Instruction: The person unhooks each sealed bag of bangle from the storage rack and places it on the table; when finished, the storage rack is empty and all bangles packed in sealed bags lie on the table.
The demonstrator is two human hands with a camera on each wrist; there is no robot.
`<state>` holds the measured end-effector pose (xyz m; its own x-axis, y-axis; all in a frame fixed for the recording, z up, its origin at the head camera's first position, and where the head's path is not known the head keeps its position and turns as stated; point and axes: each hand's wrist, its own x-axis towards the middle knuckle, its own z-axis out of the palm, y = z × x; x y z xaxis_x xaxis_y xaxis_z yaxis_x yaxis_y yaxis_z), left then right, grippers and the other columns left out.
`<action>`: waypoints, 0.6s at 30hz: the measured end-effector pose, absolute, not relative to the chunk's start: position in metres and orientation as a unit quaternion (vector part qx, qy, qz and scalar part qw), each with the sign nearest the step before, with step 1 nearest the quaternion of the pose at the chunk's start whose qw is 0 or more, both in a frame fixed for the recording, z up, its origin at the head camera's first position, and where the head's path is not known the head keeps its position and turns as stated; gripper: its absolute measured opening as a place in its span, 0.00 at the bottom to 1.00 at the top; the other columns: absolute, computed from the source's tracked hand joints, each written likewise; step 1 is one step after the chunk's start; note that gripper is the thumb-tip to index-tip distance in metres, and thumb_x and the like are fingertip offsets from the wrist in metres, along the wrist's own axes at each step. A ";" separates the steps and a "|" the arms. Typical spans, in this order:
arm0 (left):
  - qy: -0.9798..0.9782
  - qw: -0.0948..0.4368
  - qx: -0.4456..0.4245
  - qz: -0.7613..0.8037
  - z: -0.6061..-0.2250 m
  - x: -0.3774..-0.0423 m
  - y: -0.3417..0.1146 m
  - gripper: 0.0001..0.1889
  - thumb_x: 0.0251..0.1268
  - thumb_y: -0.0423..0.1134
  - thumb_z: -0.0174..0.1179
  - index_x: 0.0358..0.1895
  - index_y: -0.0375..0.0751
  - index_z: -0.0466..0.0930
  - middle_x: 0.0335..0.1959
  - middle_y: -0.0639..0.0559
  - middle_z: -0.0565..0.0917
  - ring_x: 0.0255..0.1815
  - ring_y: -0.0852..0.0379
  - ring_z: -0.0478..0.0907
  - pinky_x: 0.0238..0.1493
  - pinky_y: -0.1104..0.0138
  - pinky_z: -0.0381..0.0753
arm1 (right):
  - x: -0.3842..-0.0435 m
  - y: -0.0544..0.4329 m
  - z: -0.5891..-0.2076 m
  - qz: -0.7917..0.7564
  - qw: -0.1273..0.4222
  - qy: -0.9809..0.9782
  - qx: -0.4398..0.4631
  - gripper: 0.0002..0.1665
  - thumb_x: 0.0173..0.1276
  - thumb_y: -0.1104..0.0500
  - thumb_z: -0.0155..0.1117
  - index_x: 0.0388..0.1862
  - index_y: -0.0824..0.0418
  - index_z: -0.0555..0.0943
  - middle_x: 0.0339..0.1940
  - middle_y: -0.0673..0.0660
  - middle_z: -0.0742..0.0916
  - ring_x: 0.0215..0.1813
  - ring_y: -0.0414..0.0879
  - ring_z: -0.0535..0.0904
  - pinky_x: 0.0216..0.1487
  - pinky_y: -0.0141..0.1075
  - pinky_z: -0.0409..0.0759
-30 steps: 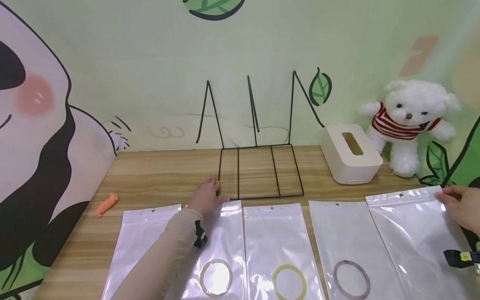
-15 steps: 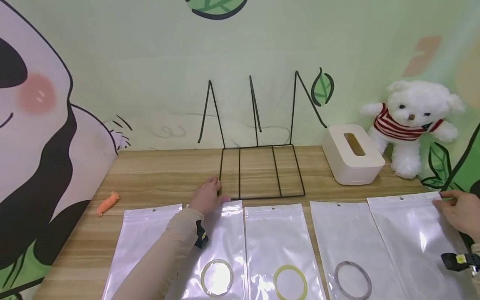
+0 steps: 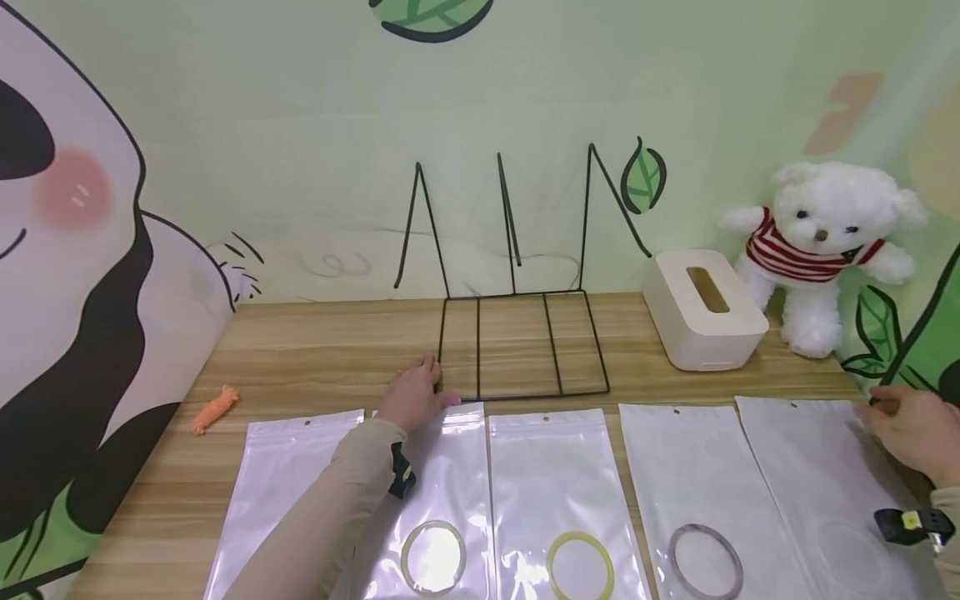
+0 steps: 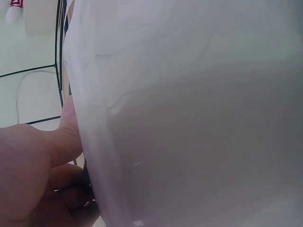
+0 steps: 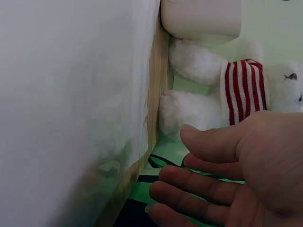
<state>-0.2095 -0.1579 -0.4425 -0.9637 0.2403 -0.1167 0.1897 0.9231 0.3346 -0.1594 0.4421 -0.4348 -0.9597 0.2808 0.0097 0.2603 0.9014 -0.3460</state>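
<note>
In the head view my left hand [image 3: 412, 396] holds the front left corner of a black wire rack [image 3: 517, 397], its thumb by the top edge of a white zip bag [image 3: 457, 467]. The left wrist view shows the thumb stretched out and the other fingers curled near dark wire. At the right my right hand [image 3: 911, 429] is over the upper corner of the rightmost zip bag [image 3: 817, 458]. Its fingers look loosely spread and hold nothing in the right wrist view. A pale ring [image 3: 853, 557] shows faintly on that bag.
Other zip bags lie in a row, with a cream ring [image 3: 432, 558], a yellow ring [image 3: 579, 567] and a mauve ring [image 3: 705, 561]. A white tissue box [image 3: 705, 317] and a white teddy bear [image 3: 817, 250] stand at the back right. An orange toy [image 3: 216, 408] lies left.
The rightmost zip bag's upper right corner, pinched and raised before, has gone down flat. My right hand has let go of it and shifted slightly left. My left hand stays put.
</note>
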 end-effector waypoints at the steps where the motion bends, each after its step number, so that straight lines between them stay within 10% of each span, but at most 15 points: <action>1: 0.978 0.077 0.112 0.160 -0.443 -0.209 -0.158 0.39 0.64 0.52 0.62 0.67 0.24 0.63 0.72 0.29 0.58 0.74 0.36 0.53 0.71 0.46 0.55 | -0.160 0.445 -0.439 0.168 0.031 -0.976 -0.133 0.27 0.71 0.62 0.59 0.54 0.86 0.67 0.39 0.81 0.78 0.30 0.63 0.79 0.23 0.45 0.78; 11: 0.977 0.078 0.110 0.166 -0.444 -0.211 -0.158 0.40 0.65 0.53 0.60 0.68 0.24 0.62 0.72 0.29 0.57 0.74 0.36 0.53 0.72 0.47 0.53 | -0.167 0.430 -0.435 0.155 0.036 -0.983 -0.089 0.29 0.71 0.60 0.60 0.54 0.86 0.68 0.43 0.82 0.77 0.34 0.67 0.78 0.24 0.47 0.78; 18: 0.976 0.085 0.106 0.171 -0.445 -0.210 -0.161 0.39 0.66 0.53 0.60 0.68 0.25 0.62 0.72 0.29 0.56 0.74 0.36 0.52 0.72 0.47 0.53 | -0.153 0.368 -0.391 0.164 0.074 -0.984 -0.021 0.37 0.76 0.47 0.53 0.61 0.82 0.66 0.56 0.84 0.71 0.55 0.79 0.66 0.51 0.69 0.66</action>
